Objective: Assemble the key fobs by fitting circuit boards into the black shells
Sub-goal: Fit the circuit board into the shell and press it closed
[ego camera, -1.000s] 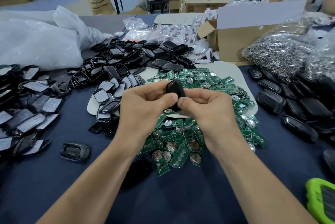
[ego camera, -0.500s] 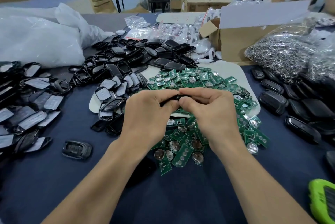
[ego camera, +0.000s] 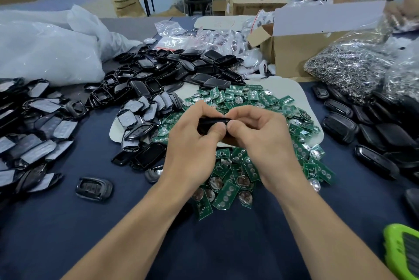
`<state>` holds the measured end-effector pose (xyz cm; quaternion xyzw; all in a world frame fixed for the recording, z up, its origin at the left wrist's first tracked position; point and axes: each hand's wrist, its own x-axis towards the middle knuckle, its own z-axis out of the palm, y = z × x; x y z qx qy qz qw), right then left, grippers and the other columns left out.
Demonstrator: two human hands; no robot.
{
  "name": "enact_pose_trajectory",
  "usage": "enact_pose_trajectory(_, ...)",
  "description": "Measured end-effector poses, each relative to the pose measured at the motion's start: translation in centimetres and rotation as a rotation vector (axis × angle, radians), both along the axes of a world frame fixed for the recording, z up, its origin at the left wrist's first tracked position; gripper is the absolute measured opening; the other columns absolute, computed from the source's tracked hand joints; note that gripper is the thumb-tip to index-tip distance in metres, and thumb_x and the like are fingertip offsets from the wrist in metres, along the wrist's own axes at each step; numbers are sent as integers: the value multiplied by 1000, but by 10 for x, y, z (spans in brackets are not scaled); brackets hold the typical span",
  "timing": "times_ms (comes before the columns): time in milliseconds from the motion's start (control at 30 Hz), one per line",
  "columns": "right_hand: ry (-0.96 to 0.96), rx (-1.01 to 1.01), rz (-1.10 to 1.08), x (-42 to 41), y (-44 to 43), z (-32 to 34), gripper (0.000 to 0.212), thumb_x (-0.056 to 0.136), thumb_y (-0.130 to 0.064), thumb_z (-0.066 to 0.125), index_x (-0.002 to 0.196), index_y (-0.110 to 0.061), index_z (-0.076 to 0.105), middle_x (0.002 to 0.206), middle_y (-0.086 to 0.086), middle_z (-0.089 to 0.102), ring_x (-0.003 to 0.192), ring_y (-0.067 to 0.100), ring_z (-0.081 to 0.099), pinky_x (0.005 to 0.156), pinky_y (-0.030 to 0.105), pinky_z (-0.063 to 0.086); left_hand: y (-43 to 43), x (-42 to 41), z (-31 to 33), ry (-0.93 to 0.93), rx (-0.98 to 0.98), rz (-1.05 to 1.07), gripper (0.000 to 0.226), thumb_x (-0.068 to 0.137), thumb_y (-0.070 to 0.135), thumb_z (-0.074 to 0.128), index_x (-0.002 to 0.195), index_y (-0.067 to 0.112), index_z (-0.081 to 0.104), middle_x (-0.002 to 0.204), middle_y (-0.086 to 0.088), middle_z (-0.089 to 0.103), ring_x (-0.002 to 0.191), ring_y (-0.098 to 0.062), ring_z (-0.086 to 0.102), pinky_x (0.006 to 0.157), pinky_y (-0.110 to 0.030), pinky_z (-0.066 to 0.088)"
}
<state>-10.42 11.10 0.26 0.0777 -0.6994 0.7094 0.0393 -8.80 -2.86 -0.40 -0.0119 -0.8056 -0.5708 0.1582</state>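
Observation:
My left hand (ego camera: 195,143) and my right hand (ego camera: 260,141) meet at the middle of the table, both pinching one black key fob shell (ego camera: 213,121) held edge-on. Most of the shell is hidden by my fingers and thumbs. Under and behind my hands lies a heap of green circuit boards (ego camera: 231,180) with round battery clips. Open black shells (ego camera: 145,89) are piled to the upper left, and closed black fobs (ego camera: 371,143) lie at the right.
Shell halves with grey pads (ego camera: 34,139) cover the left side. A lone black shell (ego camera: 94,188) lies front left. A cardboard box (ego camera: 303,53), bags of metal rings (ego camera: 349,69) and white plastic bags (ego camera: 45,53) stand at the back. A green object (ego camera: 401,254) sits front right. A person stands behind the table.
The shell, upright above my thumbs a second ago, now lies flat and edge-on between both hands. My hands have closed tighter over it.

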Motion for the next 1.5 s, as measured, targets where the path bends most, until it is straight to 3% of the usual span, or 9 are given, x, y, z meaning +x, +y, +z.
enact_pose_trajectory(100,16,2,33,0,1,-1,14,85,-4,68,78,-15,72,72,4,76,65,15,73,64,28,60,-2,1,4,17,55,-73,9,85,21,65,82,29,63,84,0,70,86,-26,68,80,-53,58)
enact_pose_trajectory(200,24,-13,53,1,0,-4,22,89,1,67,74,-14,70,74,9,75,70,23,75,73,40,65,-3,1,5,27,86,-94,10,84,16,65,77,21,61,80,-9,65,79,-29,63,77,-51,56)
enact_pose_trajectory(367,-32,-39,-17,2,-6,-4,23,91,3,67,76,-14,71,70,4,75,65,15,73,63,24,58,-4,-4,3,-21,131,-68,7,84,21,70,79,26,69,77,1,68,76,-17,63,72,-36,55)
enact_pose_trajectory(533,-234,-211,75,1,-2,1,19,91,11,67,96,-5,73,77,12,76,65,22,72,63,26,60,-10,-7,3,-140,447,-19,18,86,5,80,90,23,81,79,2,73,69,-9,64,69,-22,55)
enact_pose_trajectory(733,-312,-323,11,0,1,6,20,84,17,70,89,-2,73,73,12,77,58,22,73,58,24,60,-15,-7,5,-199,536,-158,35,89,-9,70,114,16,75,100,-8,80,91,-18,73,92,-32,60)
enact_pose_trajectory(1000,-473,-537,79,-1,2,6,17,86,16,67,102,11,67,78,20,76,57,22,73,53,22,59,-12,-7,7,-130,576,-171,38,87,-9,70,123,5,69,100,-15,80,83,-20,78,72,-27,62)
enact_pose_trajectory(1167,-380,-432,67,1,6,4,23,81,13,75,102,6,68,79,19,77,61,23,75,53,21,58,-14,-9,9,-152,649,-185,52,74,7,75,126,11,69,99,-19,80,81,-27,78,72,-29,64)
enact_pose_trajectory(1367,-41,-115,25,0,10,6,42,75,14,79,106,-14,77,72,14,77,59,25,73,60,29,60,-14,-11,7,-215,721,-254,44,75,8,74,119,11,70,102,-16,79,86,-25,78,83,-33,65)
enact_pose_trajectory(1500,89,31,-12,1,11,6,44,73,5,81,104,-25,79,72,4,78,59,23,75,62,31,62,-17,-11,8,-217,734,-291,42,76,8,73,118,11,70,100,-14,80,84,-24,79,70,-25,64)
